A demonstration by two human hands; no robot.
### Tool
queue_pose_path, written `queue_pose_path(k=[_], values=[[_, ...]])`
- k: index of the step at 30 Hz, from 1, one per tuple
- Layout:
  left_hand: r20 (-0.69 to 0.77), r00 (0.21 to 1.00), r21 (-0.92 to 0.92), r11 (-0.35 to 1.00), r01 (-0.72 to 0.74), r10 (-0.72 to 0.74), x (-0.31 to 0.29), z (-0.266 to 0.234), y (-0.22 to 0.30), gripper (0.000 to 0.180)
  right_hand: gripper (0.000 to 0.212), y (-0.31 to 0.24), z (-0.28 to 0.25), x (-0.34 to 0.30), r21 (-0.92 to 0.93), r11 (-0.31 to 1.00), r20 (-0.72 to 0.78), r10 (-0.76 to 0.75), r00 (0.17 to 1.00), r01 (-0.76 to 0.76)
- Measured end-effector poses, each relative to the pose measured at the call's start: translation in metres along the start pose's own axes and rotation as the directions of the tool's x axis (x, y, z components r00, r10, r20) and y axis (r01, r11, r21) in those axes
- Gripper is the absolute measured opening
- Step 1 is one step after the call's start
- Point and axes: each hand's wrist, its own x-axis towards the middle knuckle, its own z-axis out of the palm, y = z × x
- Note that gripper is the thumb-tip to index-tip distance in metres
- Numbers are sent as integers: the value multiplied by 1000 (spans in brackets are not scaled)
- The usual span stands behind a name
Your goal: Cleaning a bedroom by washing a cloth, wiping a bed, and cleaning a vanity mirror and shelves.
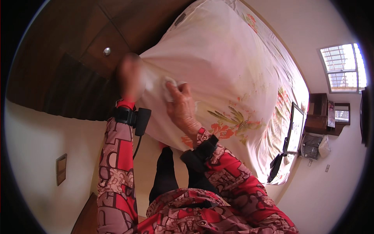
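Observation:
A pale pink bedsheet (230, 66) printed with orange flowers and green leaves spreads over the bed. My right hand (182, 106) is closed on a bunched fold of it near the bed's left side, the cloth puckering at the fingertips. Farther left, my left hand (130, 76) is at the sheet's edge beside the dark wooden furniture. Motion smears its fingers, so their grip on the cloth is not clear. Between the two hands the fabric looks pulled and creased.
Dark wooden furniture with a round metal knob (106, 51) stands close on the left. A flat screen (295, 128) stands by the bed's right end, near a dark cloth item (276, 167). Beyond are a wooden cabinet (316, 111) and a barred window (344, 68).

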Motion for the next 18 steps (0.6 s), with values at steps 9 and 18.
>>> queue_pose_path(k=[9, 18], values=[[37, 996, -117, 990, 81, -77, 5, -10, 1, 20, 49, 39, -57, -61, -121, 962, -115, 233, 965, -247], [99, 987, -75, 988, 138, -130, 6, -19, 4, 24, 40, 148, -84, -118, 303, 915, -535, 395, 747, -266]])
